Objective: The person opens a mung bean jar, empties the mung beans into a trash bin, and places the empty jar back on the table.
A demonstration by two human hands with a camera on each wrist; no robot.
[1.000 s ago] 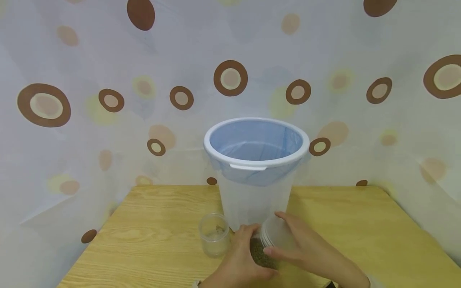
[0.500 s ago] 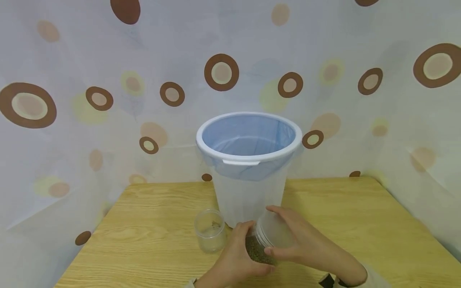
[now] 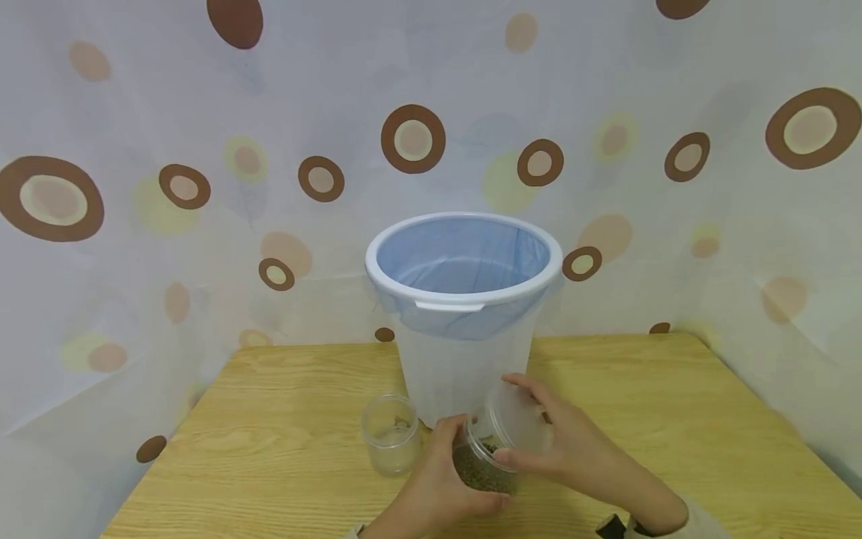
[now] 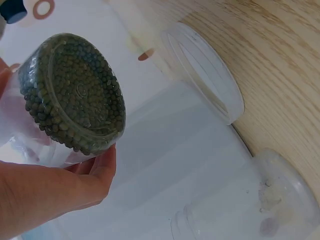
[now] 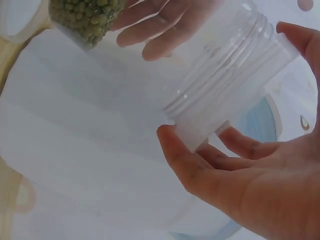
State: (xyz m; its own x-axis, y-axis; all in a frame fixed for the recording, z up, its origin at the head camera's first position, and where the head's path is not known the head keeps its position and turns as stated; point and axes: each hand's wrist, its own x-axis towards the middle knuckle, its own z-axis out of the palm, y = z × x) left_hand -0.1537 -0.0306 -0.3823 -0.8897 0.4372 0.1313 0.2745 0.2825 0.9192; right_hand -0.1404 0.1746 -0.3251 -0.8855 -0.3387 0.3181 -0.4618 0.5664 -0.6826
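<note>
My left hand grips a clear plastic jar of green mung beans, thumb on the near side and fingers on the far side. The beans show through its base in the left wrist view. Over the threaded mouth, my right hand pinches a translucent screw lid by its edge between thumb and fingers. This lid is tilted, and a gap shows between it and the mouth in the head view. A second clear jar, with a little debris inside, stands uncovered left of the hands.
A white bin with a blue liner stands behind the hands on the wooden table. Another translucent round lid is beside the bin in the left wrist view. A dotted sheet hangs behind.
The right hand has raised the lid's far edge and tipped it away from the jar mouth. The left hand keeps its grip on the jar. The head view has shifted slightly.
</note>
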